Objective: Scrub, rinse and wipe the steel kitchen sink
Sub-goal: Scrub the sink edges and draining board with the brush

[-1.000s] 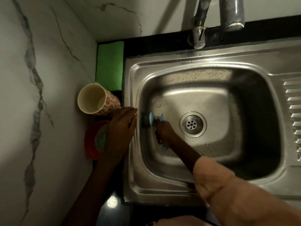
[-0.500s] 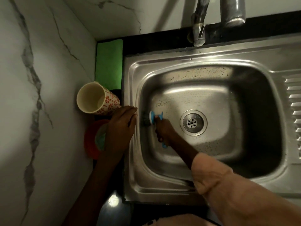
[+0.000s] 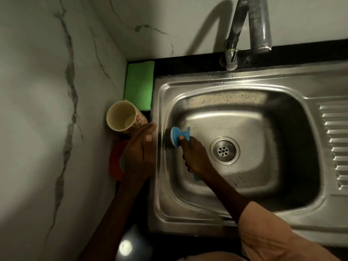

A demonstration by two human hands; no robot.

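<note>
The steel sink fills the right of the view, with its drain in the middle of the basin and soap specks on the back wall. My right hand grips the handle of a blue scrub brush. Its dark bristles press against the basin's left wall. My left hand rests on the sink's left rim with fingers straight, holding nothing.
A tap hangs over the sink's back rim. On the dark counter strip to the left lie a green cloth, a floral cup on its side and a red dish. A marble wall closes the left side. A ribbed drainboard lies at right.
The brush and my right hand have shifted only slightly along the basin's left wall. My left hand has stayed on the rim.
</note>
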